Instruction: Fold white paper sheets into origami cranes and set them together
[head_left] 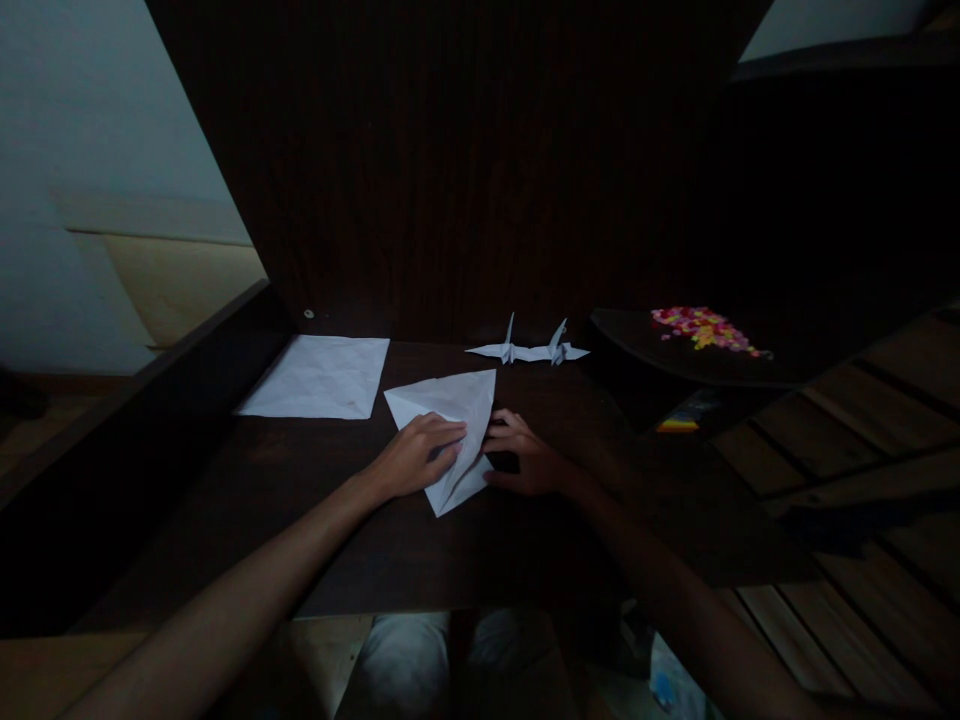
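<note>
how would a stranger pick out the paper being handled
On the dark desk, the left hand rests on folded white paper. Its pointed shape sets it apart from the flat sheet to its left and the paper cranes farther back.

A dark-brown wooden desktop [352, 575]; on it, a flat white paper sheet [322, 378]; a partly folded white paper [450, 396]; two white paper cranes [531, 354].

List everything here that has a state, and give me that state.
White paper: partly folded, a flap raised
Left hand: resting on the white paper
Right hand: at its right edge, thumb and fingers apart
Other sheet: lying flat
Paper figures: folded, points upright
Coloured pieces: loosely clustered
</note>
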